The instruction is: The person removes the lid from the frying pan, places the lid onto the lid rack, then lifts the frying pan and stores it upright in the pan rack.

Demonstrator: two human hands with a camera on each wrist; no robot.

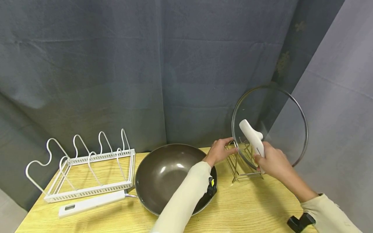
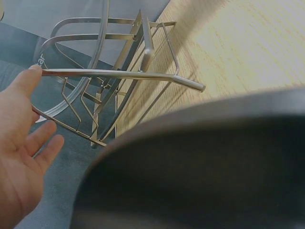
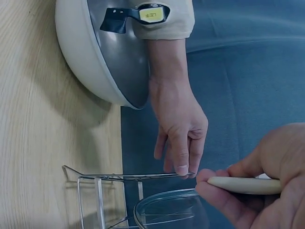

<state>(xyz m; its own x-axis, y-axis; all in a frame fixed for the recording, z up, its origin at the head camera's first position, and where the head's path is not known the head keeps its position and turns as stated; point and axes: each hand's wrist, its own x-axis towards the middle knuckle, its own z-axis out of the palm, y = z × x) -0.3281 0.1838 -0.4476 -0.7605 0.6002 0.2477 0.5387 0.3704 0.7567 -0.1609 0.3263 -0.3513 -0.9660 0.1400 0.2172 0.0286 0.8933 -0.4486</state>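
Note:
My left hand (image 1: 218,150) pinches the upper end of a metal wire lid rack (image 1: 247,175) between thumb and fingers. In the left wrist view the thumb lies against the rack's bar (image 2: 119,75), the lower fingers spread apart. My right hand (image 1: 274,160) grips the long white handle (image 1: 251,132) of a round glass lid (image 1: 279,113) with a dark rim. The lid stands upright, its lower edge among the rack's wires. Below my left forearm sits a dark wok (image 1: 163,181), its pale outer side (image 3: 78,52) visible in the right wrist view.
A white rack (image 1: 87,194) with several wavy dividers stands at the left of the wooden table (image 1: 239,207). The wok's white handle (image 1: 96,203) points left in front of it. A grey-blue curtain (image 1: 189,81) hangs close behind, another cloth (image 1: 335,129) on the right.

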